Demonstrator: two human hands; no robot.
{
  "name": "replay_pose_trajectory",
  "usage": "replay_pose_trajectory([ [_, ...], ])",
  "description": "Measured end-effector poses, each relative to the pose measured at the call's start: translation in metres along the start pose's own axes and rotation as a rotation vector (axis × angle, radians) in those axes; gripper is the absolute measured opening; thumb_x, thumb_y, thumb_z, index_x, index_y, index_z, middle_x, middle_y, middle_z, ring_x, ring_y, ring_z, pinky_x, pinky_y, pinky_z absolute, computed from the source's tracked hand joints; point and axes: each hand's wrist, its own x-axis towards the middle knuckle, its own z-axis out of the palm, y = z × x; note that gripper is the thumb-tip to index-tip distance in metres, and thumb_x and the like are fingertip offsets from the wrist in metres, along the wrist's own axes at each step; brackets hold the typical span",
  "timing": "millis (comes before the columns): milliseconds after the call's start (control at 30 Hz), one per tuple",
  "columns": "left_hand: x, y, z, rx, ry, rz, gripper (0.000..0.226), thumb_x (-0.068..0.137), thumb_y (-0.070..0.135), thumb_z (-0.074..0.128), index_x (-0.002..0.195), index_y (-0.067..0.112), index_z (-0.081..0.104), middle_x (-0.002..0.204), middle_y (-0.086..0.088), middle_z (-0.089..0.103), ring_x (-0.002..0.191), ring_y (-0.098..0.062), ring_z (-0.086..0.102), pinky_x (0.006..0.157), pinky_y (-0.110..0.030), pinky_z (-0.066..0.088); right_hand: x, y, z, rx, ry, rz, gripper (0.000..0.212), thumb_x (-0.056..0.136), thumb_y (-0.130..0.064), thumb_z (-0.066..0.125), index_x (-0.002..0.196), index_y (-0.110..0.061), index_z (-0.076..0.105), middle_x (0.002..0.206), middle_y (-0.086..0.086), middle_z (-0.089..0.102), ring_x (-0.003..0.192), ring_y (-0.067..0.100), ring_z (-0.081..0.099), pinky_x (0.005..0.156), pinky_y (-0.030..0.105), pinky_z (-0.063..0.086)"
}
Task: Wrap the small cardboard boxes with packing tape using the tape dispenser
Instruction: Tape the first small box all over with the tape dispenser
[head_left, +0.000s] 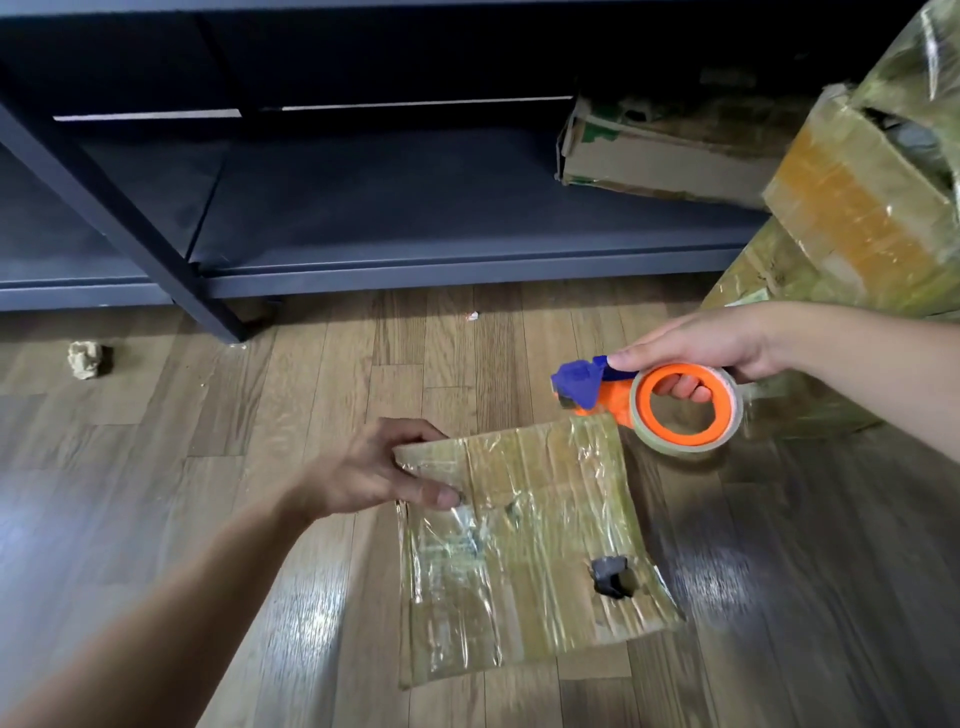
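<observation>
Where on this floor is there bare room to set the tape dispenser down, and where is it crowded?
Bare floor lies left of the box, between the paper ball and the left hand, and right of the box. Crowded upper right: the tape dispenser and stacked boxes.

The bare left arm reaches in from the lower left, and the left hand (371, 470) pinches the cardboard box (524, 525) at its edge, thumb on top. The right hand (711, 343) enters from the right, its fingers (685, 387) curled round the tape dispenser (680, 408).
</observation>
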Motion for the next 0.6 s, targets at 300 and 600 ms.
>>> replay_pose_trajectory([
  [300, -0.0042, 0.0058, 0.0093, -0.070, -0.044, -0.034, 0.033, 0.086, 0.002, 0.079, 0.117, -0.003, 0.071, 0.110, -0.014, 0.076, 0.104, -0.030, 0.073, 0.092, -0.039, 0.058, 0.0078, -0.0071, -0.0083, -0.019, -0.048, 0.052, 0.105, 0.059, -0.069, 0.083, 0.129, 0.004, 0.054, 0.069, 0.002, 0.042, 0.058, 0.012, 0.032, 0.048, 0.021, 0.032],
  [600, -0.0015, 0.0046, 0.0116, -0.044, -0.037, 0.044, 0.017, 0.088, 0.003, 0.078, 0.105, 0.001, 0.076, 0.092, -0.005, 0.077, 0.082, -0.021, 0.072, 0.072, -0.026, 0.055, 0.0098, -0.0055, -0.0058, 0.436, -0.147, -0.062, 0.065, 0.057, -0.049, 0.095, 0.101, -0.012, 0.065, 0.071, 0.002, 0.041, 0.053, 0.008, 0.036, 0.055, 0.018, 0.037],
])
